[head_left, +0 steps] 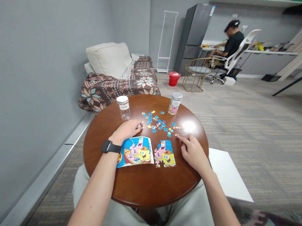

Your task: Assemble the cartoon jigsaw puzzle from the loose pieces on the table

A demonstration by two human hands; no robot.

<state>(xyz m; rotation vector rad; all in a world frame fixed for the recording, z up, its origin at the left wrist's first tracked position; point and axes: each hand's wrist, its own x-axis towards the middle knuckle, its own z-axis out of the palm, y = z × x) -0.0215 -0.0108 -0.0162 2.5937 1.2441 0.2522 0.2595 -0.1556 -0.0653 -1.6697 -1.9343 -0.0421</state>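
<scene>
Loose puzzle pieces [161, 124], mostly blue with some yellow and pink, lie scattered across the round wooden table. My left hand [131, 129], wearing a black watch [110, 147], has its fingers curled around what looks like a puzzle piece [139, 126] at the left of the scatter. My right hand [193, 151] reaches in from the right, index finger stretched out and its tip touching a pinkish puzzle piece [176, 135]. Between the hands and nearer to me is a partly joined puzzle [167, 155] with a yellow and a pink cartoon figure. Left of it, the printed reference picture [140, 152] lies under my left wrist.
On the table [145, 190] stand a clear jar with white lid [124, 108] at the back left and a printed jar [175, 103] at the back right. Beyond are a covered sofa [122, 78], a red bin [174, 79], a wire chair [199, 70] and a seated person [233, 43].
</scene>
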